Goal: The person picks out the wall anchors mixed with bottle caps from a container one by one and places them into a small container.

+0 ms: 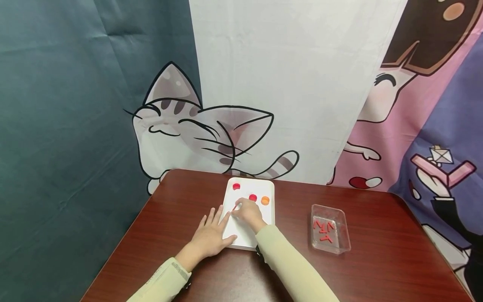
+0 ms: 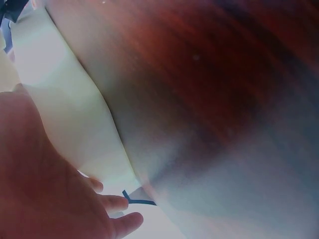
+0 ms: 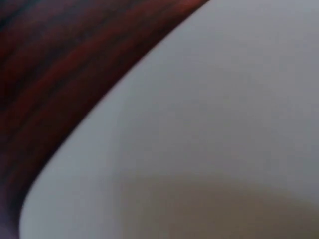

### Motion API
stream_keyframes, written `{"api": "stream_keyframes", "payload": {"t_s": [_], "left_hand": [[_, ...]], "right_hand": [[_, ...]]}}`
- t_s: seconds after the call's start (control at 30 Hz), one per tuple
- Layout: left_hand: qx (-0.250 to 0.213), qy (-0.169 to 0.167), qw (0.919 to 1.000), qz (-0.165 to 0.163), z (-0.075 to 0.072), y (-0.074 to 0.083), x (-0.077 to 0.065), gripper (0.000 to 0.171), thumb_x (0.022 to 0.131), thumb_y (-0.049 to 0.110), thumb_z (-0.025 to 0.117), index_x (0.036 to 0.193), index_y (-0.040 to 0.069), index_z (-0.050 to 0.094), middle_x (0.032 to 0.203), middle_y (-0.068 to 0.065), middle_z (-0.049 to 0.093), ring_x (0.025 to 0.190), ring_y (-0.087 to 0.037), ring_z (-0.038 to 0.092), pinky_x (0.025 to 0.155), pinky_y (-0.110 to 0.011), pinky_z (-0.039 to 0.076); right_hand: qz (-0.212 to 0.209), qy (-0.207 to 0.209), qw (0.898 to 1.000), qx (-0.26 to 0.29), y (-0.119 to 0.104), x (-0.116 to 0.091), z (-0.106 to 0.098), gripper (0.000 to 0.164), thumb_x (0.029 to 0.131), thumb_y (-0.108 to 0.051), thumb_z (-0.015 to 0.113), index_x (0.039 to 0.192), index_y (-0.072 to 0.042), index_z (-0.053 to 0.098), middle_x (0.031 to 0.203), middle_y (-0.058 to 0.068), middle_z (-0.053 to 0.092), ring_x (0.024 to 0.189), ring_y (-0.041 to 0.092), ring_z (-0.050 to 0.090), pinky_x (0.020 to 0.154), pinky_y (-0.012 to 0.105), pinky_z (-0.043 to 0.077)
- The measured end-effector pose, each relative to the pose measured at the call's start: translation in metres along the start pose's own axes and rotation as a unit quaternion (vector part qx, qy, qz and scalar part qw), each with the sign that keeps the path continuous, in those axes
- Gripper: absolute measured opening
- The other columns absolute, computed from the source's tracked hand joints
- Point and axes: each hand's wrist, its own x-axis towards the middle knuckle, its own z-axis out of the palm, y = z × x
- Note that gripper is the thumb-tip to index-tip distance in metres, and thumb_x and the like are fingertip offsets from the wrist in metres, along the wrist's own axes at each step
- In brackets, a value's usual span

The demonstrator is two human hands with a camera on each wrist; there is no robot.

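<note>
A white tray (image 1: 241,237) lies on the table, with two red round cap-like pieces (image 1: 236,186) and an orange one (image 1: 265,201) on its far part. Over the tray's left side, my right hand (image 1: 248,214) pinches a thin red stick (image 1: 235,207) between thumb and fingers. My left hand (image 1: 209,237), fingers spread, rests at the tray's near left edge. The left wrist view shows that hand (image 2: 55,179) beside the tray's pale edge (image 2: 75,114). Only the tray's white surface (image 3: 209,99) and some table show in the right wrist view; the right hand is out of it.
To the right of the tray stands a clear plastic box (image 1: 341,235) with several short red sticks (image 1: 326,239) inside. The dark red-brown wooden table (image 1: 381,260) ends at the back against a printed cartoon cloth (image 1: 302,84).
</note>
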Motion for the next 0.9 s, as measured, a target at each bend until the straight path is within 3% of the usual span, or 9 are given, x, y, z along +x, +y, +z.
{"api": "stream_keyframes", "payload": {"t_s": [0.2, 0.5, 0.9], "left_hand": [[-0.002, -0.003, 1.0000, 0.001, 0.0002, 0.0000, 0.0001, 0.082, 0.085, 0.070, 0.037, 0.149, 0.020, 0.024, 0.157, -0.011, 0.010, 0.141, -0.038, 0.014, 0.109, -0.055, 0.019], [-0.007, -0.005, 1.0000, 0.000, -0.0013, 0.0002, -0.0006, 0.082, 0.086, 0.069, 0.038, 0.149, 0.020, 0.023, 0.157, -0.011, 0.010, 0.141, -0.037, 0.014, 0.109, -0.055, 0.019], [-0.005, -0.003, 1.0000, 0.001, 0.0000, -0.0006, 0.0001, 0.082, 0.086, 0.071, 0.036, 0.149, 0.020, 0.024, 0.157, -0.011, 0.010, 0.141, -0.037, 0.014, 0.109, -0.055, 0.019]], "right_hand": [[0.018, 0.008, 1.000, -0.018, -0.0003, 0.0018, 0.0033, 0.033, 0.072, -0.036, 0.076, 0.099, -0.022, 0.065, 0.098, 0.003, 0.068, 0.086, 0.025, 0.062, 0.067, 0.039, 0.048], [0.020, 0.028, 0.999, -0.023, -0.0040, 0.0008, 0.0043, 0.028, 0.070, -0.035, 0.078, 0.090, -0.020, 0.064, 0.088, 0.003, 0.067, 0.074, 0.025, 0.060, 0.057, 0.037, 0.044], [0.029, 0.023, 0.999, -0.028, -0.0046, 0.0034, 0.0047, 0.022, 0.072, -0.031, 0.077, 0.085, -0.020, 0.063, 0.082, 0.000, 0.065, 0.067, 0.021, 0.056, 0.055, 0.035, 0.042]]}}
